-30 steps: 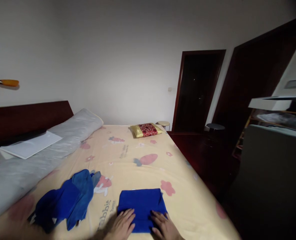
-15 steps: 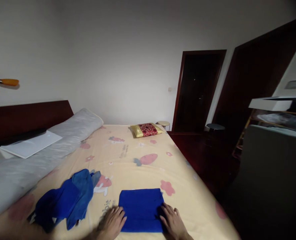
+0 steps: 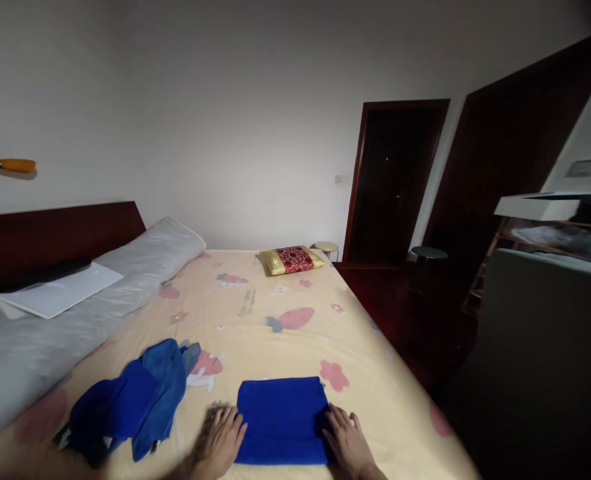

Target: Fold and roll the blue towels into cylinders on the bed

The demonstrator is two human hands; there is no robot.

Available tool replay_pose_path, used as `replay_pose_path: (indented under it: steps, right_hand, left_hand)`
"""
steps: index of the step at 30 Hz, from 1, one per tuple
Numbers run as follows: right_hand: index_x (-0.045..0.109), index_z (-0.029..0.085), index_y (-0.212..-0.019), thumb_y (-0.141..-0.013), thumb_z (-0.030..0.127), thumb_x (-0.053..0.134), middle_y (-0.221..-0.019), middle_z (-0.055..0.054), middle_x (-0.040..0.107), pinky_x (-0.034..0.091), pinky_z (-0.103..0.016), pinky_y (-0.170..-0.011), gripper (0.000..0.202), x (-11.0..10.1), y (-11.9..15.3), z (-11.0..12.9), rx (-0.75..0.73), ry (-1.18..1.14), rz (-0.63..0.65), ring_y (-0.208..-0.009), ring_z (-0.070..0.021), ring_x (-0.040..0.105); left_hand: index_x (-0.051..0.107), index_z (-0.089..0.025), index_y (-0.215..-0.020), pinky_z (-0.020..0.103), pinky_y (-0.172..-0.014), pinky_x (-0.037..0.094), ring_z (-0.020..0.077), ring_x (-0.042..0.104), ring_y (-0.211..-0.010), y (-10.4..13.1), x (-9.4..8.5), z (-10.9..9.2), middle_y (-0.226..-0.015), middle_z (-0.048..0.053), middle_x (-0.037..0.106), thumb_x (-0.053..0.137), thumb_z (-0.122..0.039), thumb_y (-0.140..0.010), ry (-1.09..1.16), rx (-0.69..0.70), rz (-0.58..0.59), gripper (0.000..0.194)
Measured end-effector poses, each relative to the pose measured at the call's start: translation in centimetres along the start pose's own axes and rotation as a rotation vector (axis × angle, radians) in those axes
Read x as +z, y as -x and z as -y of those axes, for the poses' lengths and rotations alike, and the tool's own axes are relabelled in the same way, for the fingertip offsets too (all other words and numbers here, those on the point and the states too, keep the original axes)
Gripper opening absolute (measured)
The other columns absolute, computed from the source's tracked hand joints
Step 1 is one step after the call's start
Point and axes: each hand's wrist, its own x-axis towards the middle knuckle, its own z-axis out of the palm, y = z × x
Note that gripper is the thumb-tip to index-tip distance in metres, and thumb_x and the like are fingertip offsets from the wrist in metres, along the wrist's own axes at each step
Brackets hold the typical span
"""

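Note:
A blue cloth (image 3: 282, 421), folded into a flat rectangle, lies on the bed (image 3: 395, 427) right in front of me. My left hand (image 3: 224, 437) rests at its left edge with the fingers stretched out and slightly bent. At the right edge lies my right hand (image 3: 349, 440), its fingers also spread, the tips touching the cloth's border. Neither hand grips anything. Off to the left sits a crumpled heap of blue cloths (image 3: 138, 397) in lighter and darker shades, with small white tags showing.
A grey rolled mattress (image 3: 140, 273) runs along the headboard (image 3: 60, 230), with a white flat board (image 3: 62, 290) on it. A gold and red cushion (image 3: 292, 260) lies at the far edge. Stools (image 3: 429, 253) and a loaded shelf (image 3: 540, 208) stand to the right.
My left hand has shifted slightly left, off the cloth's surface to its edge. My right hand has moved a little to the right. The folded cloth stays in place.

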Motion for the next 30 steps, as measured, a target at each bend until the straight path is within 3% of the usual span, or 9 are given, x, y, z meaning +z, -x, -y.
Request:
replay_pose_path:
  steps: [4,8,10,12,17,21,26,30]
  right_hand:
    - [0.059,0.023,-0.120,-0.088,0.026,0.040,-0.131,-0.011,0.061,0.032,-0.054,-0.111,0.038,-0.4,0.4,2.8,-0.199,-0.007,-0.003,-0.122,-0.0283,0.054]
    - [0.059,0.025,-0.115,-0.078,0.028,0.053,-0.123,-0.009,0.064,0.036,-0.051,-0.108,0.037,1.0,0.7,4.1,-0.366,0.019,0.107,-0.116,-0.0298,0.056]
    - [0.058,0.027,-0.120,-0.079,0.028,0.054,-0.124,-0.009,0.065,0.038,-0.050,-0.106,0.042,2.5,0.4,3.7,-0.417,0.067,0.137,-0.117,-0.0305,0.057]
    - [0.058,0.028,-0.123,-0.082,0.023,0.050,-0.125,-0.008,0.066,0.040,-0.049,-0.106,0.042,4.0,-0.1,2.8,-0.389,0.104,0.114,-0.118,-0.0300,0.057]
    - [0.064,0.023,-0.117,-0.087,0.019,0.044,-0.119,-0.010,0.069,0.042,-0.050,-0.104,0.037,6.3,-1.1,1.1,-0.250,0.103,0.064,-0.115,-0.0304,0.060]
    - [0.066,0.022,-0.112,-0.083,0.017,0.047,-0.111,-0.009,0.071,0.043,-0.047,-0.102,0.035,6.0,-1.1,1.4,-0.243,0.089,0.054,-0.108,-0.0294,0.063]
    - [0.066,0.021,-0.101,-0.077,0.030,0.053,-0.102,-0.010,0.071,0.042,-0.044,-0.099,0.029,5.0,-0.6,2.2,-0.214,0.057,0.034,-0.102,-0.0286,0.062]
    - [0.066,0.019,-0.104,-0.064,0.024,0.055,-0.107,-0.010,0.071,0.039,-0.044,-0.104,0.042,4.5,-0.2,2.7,-0.200,0.024,0.089,-0.105,-0.0282,0.061]
  left_hand:
    - [0.057,-0.026,-0.130,0.047,-0.109,0.046,0.0271,0.056,-0.127,0.1,-0.1,-1.9,-0.137,0.008,0.062,0.033,-0.041,-0.098,0.083,0.214,0.043,0.042]
    - [0.044,-0.023,-0.141,0.049,-0.116,0.037,0.0294,0.043,-0.139,0.4,-0.1,-5.2,-0.149,0.011,0.049,0.048,-0.023,-0.087,0.153,0.383,0.316,0.054]
    - [0.044,-0.021,-0.142,0.054,-0.116,0.033,0.0309,0.039,-0.141,0.3,-0.4,-6.4,-0.151,0.013,0.047,0.050,-0.012,-0.078,0.176,0.367,0.442,0.065]
    - [0.044,-0.021,-0.142,0.055,-0.117,0.031,0.0298,0.036,-0.143,0.1,-0.9,-6.8,-0.152,0.013,0.046,0.046,-0.003,-0.070,0.181,0.297,0.489,0.074]
    - [0.041,-0.020,-0.145,0.050,-0.121,0.024,0.0251,0.028,-0.146,-0.4,-2.2,-5.6,-0.157,0.011,0.038,0.038,0.004,-0.066,0.157,0.147,0.556,0.083]
    - [0.039,-0.017,-0.146,0.049,-0.122,0.019,0.0260,0.025,-0.147,-0.5,-2.3,-4.9,-0.157,0.013,0.036,0.039,0.003,-0.066,0.188,0.160,0.568,0.083]
    - [0.039,-0.017,-0.147,0.051,-0.121,0.022,0.0272,0.027,-0.146,-0.6,-1.7,-5.1,-0.157,0.014,0.035,0.038,0.002,-0.070,0.198,0.097,0.571,0.079]
    - [0.042,-0.015,-0.145,0.042,-0.119,0.032,0.0254,0.040,-0.141,-0.2,-1.4,-5.6,-0.151,0.013,0.046,0.039,-0.006,-0.078,0.174,0.026,0.507,0.068]
